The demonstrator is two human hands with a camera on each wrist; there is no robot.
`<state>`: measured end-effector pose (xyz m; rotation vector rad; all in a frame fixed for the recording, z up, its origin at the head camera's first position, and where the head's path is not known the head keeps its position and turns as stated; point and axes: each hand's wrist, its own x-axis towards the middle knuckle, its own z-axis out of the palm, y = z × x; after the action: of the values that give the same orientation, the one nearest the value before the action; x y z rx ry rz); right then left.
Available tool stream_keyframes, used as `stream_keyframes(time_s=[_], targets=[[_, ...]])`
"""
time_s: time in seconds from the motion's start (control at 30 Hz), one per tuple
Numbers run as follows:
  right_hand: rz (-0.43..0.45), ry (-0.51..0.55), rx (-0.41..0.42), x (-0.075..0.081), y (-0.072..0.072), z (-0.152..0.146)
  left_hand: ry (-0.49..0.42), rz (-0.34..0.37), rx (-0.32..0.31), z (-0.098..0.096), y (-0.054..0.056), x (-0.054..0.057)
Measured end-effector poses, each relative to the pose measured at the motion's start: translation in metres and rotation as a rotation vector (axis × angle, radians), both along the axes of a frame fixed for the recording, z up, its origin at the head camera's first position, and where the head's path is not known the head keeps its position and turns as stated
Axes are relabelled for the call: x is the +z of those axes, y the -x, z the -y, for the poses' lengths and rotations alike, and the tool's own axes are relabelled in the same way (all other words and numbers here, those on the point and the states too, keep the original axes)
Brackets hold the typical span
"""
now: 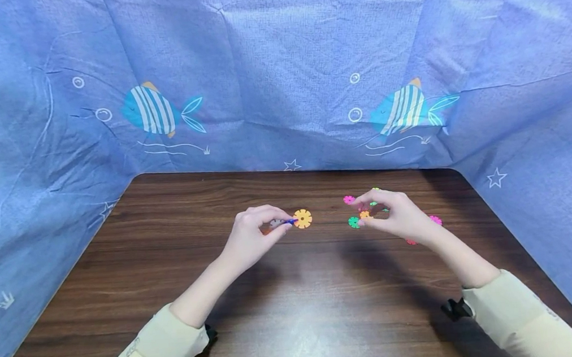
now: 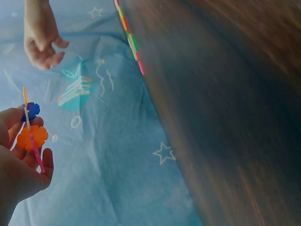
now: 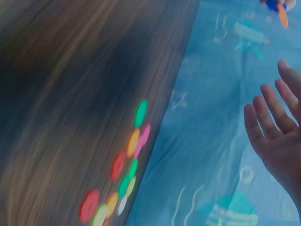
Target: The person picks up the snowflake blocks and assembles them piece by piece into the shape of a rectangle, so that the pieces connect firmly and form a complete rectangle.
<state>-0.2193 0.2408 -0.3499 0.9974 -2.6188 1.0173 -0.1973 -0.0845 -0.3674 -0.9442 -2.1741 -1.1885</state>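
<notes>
My left hand [image 1: 250,235] pinches a joined chain of notched plastic snowflake discs. A yellow-orange disc [image 1: 302,219] sticks out beyond its fingertips in the head view. From the left wrist, a blue disc [image 2: 31,111], an orange disc [image 2: 34,137] and a pink disc [image 2: 37,156] seen edge-on belong to the same chain. My right hand [image 1: 398,214] hovers over loose discs, thumb and fingers apart. Nothing shows between them, and the right wrist view has its fingers [image 3: 267,117] spread and lightly bent. A green disc [image 1: 354,222] lies under its thumb in the head view.
Loose discs lie on the right of the brown wooden table [image 1: 298,313], among them a pink disc [image 1: 349,200], a red disc [image 3: 89,205] and a green disc [image 3: 140,113]. A blue fish-print cloth [image 1: 287,76] hangs behind and on both sides.
</notes>
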Motion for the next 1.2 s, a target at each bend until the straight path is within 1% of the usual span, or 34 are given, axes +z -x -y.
stream_keyframes(time_s=[0.1, 0.27, 0.4, 0.53, 0.7, 0.87, 1.07, 1.2], targets=[[-0.060, -0.051, 0.029, -0.004, 0.003, -0.016, 0.015, 0.011, 0.006, 0.004, 0.001, 0.000], [-0.114, -0.143, 0.043, -0.011, 0.007, -0.043, 0.026, 0.026, 0.007, 0.010, 0.002, 0.001], [-0.182, -0.231, 0.040, -0.022, 0.011, -0.066, 0.029, 0.023, 0.007, 0.013, 0.004, 0.001], [-0.219, -0.255, 0.063, -0.037, 0.015, -0.087, 0.031, 0.024, 0.008, 0.017, 0.004, -0.001], [-0.206, -0.301, 0.034, -0.050, 0.018, -0.111, 0.041, 0.037, 0.014, 0.020, 0.003, -0.001], [-0.190, -0.346, 0.015, -0.059, 0.021, -0.126, 0.048, 0.048, 0.024, 0.023, 0.004, -0.003], [-0.149, -0.390, 0.021, -0.072, 0.024, -0.135, 0.042, 0.059, 0.022, 0.024, 0.004, -0.003], [-0.134, -0.403, 0.019, -0.079, 0.026, -0.137, 0.042, 0.062, 0.026, 0.023, 0.004, -0.006]])
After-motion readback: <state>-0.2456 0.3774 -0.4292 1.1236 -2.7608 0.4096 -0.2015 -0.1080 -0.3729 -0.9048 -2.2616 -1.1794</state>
